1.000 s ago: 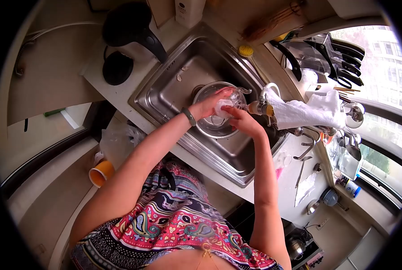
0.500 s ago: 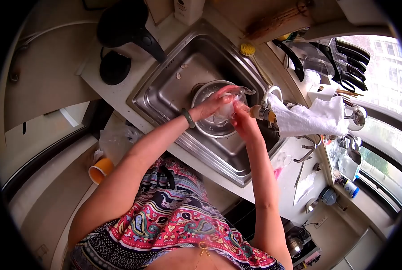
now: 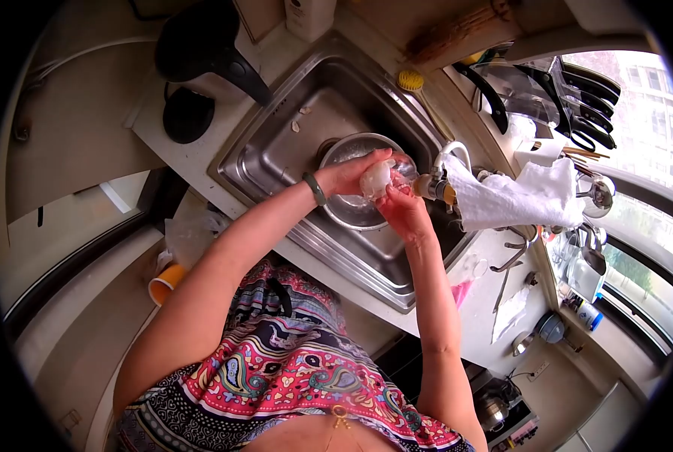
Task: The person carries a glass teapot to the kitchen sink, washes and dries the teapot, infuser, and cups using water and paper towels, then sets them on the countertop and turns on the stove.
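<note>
Under the faucet (image 3: pixel 436 187), both hands hold a whitish, rounded, wet-looking bulb (image 3: pixel 376 181), perhaps a peeled onion; its kind is not certain. My left hand (image 3: pixel 349 176), with a green bangle at the wrist, is closed around its far and left side. From the near right, my right hand (image 3: pixel 406 211) presses its fingers against it. Clear water seems to run over the fingers. Below the hands, a round metal bowl (image 3: pixel 341 214) with water in it stands in the steel sink (image 3: pixel 291 151). Some fingertips are hidden behind the bulb.
Pale peel-like scraps (image 3: pixel 296 126) lie in the sink. A yellow brush (image 3: pixel 410 80) rests on its back edge. A white cloth (image 3: pixel 513 196) hangs by the faucet. A black kettle (image 3: pixel 205 49) stands left, knives (image 3: pixel 589 98) at the right by the window.
The hands have turned the bulb, and more of its white surface shows now. The splash of water over my left fingers has lessened.
</note>
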{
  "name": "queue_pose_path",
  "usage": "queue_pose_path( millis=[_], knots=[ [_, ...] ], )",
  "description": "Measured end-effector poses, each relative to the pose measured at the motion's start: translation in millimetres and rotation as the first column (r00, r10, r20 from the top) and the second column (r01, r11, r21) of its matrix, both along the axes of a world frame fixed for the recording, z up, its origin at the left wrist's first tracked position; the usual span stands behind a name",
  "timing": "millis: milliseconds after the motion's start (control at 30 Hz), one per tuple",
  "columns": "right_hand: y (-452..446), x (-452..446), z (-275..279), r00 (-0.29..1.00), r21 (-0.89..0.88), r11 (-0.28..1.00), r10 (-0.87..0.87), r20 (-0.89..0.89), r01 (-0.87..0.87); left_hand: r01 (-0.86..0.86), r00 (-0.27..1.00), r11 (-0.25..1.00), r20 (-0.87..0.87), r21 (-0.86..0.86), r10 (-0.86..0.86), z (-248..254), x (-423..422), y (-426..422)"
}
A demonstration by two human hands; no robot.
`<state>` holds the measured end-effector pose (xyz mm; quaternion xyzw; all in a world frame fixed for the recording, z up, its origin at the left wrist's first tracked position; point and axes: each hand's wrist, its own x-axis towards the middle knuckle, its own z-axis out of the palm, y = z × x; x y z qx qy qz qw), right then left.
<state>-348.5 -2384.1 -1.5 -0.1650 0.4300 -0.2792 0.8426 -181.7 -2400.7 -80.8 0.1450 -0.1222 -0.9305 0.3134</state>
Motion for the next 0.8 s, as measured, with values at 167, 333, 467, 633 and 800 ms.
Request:
queue_pose_path(
  millis=[167,333,467,633,800],
  knots=[
    [4.2,-5.1,-4.0,0.968,-0.104,0.974,0.182,-0.171,-0.201,0.075,0.993,0.997,0.09,-0.033,-0.072,22.3,0.3,-5.6],
    [1.4,-3.9,9.3,0.971,0.009,0.978,0.208,-0.118,-0.208,0.062,0.991,0.998,0.118,-0.002,-0.062,29.0,-3.1,-4.7],
    [2.6,-15.8,-14.0,0.928,-0.071,0.934,0.337,-0.162,-0.351,0.102,0.986,0.989,0.146,-0.109,-0.085,32.6,4.5,-7.1],
    [4.2,-8.2,-5.7,0.909,-0.159,0.914,0.325,-0.261,-0.372,0.084,0.981,0.985,0.187,-0.15,-0.056,29.6,1.9,-9.6],
    [-0.1,-16.2,-9.2,0.887,-0.096,0.901,0.392,-0.244,-0.424,0.088,0.974,0.984,0.22,-0.154,-0.053,28.1,-2.4,-6.8]
  ],
)
